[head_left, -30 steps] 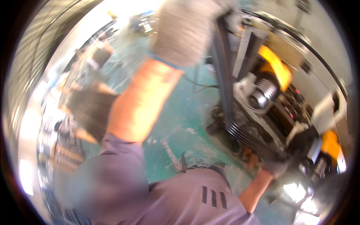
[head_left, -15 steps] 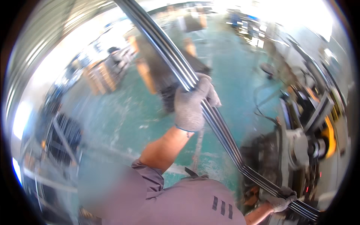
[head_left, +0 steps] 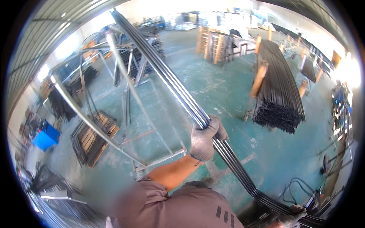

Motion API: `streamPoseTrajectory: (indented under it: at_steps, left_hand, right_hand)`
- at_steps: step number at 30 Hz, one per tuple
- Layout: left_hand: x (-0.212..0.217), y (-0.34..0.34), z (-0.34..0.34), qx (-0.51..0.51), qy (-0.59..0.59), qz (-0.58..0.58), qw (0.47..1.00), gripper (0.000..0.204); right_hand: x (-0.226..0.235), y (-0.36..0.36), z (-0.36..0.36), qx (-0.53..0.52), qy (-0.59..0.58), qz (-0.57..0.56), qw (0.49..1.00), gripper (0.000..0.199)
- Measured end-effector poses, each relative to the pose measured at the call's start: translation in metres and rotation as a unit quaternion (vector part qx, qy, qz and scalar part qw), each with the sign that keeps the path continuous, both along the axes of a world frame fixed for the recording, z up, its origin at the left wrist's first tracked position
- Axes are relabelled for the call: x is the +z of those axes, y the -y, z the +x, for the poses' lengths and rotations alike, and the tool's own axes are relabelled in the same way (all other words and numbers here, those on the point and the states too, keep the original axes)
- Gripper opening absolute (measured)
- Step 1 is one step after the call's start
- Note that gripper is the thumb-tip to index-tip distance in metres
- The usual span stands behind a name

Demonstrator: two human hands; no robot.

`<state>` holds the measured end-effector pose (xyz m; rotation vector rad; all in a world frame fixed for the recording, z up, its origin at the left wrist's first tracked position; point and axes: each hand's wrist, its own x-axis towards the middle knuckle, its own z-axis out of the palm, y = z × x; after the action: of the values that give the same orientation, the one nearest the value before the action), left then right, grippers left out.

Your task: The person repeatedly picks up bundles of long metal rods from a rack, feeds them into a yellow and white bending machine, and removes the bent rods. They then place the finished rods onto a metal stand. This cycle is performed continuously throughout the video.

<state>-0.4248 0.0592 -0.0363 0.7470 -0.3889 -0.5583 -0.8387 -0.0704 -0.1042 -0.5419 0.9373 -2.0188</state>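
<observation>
Head view, and I'm looking down across a big workshop with a green floor (head_left: 213, 87). Left hand (head_left: 205, 138), in a grey knit glove, is wrapped tight around a bundle of long metal rods (head_left: 167, 76), fingers curled right over the top of them. The bundle runs as one long diagonal, from high at the upper left, through that fist, down toward the lower right corner. Right hand (head_left: 292, 216), also gloved, sits at the very bottom right, low on the same bundle; I can see it touching the rods, but it's small and cut by the rim, so I cannot tell how far it is closed. My left forearm is bare, coming up from a mauve-grey sleeve (head_left: 167, 197) at the bottom edge.

Behind the rods on the left, a bare metal frame (head_left: 129, 87) of tubes stands on the floor, and a wooden pallet (head_left: 93, 138) with dark strips lies just beside it. A blue bin (head_left: 45, 136) sits at the far left. Off to the right, well apart from my hands, a long stack of dark tubes (head_left: 279, 87) rests between upright orange posts. Black cables (head_left: 294, 188) loop on the floor near the right hand.
</observation>
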Motion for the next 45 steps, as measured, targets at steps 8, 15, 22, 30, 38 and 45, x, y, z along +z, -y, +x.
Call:
streamPoseTrajectory:
  at_steps: [8,15,22,30,38,45]
  left_hand:
    - [-0.036,-0.111,0.084,0.12,-0.136,-0.081,0.98,0.013]
    - [-0.054,-0.199,0.216,0.204,-0.221,-0.071,0.951,0.012]
    - [-0.084,-0.317,0.375,0.281,-0.263,-0.142,0.912,0.016]
    - [-0.133,-0.394,0.52,0.313,-0.413,-0.221,0.826,0.028]
    - [-0.179,-0.393,0.549,0.345,-0.301,-0.169,0.873,0.051]
    - [-0.319,-0.297,0.464,0.296,-0.232,0.126,0.918,0.038]
  right_hand:
    - [0.06,-0.002,0.107,0.145,-0.087,-0.032,0.985,0.03]
    - [0.121,-0.011,0.278,0.219,-0.198,-0.105,0.95,0.025]
    - [0.276,-0.138,0.541,0.39,-0.39,-0.322,0.77,0.025]
    - [0.376,-0.299,0.752,0.301,-0.597,-0.556,0.494,0.026]
    - [0.197,-0.283,0.783,0.076,-0.488,-0.785,0.373,0.032]
    - [0.011,-0.078,0.668,0.469,-0.402,-0.685,0.387,0.022]
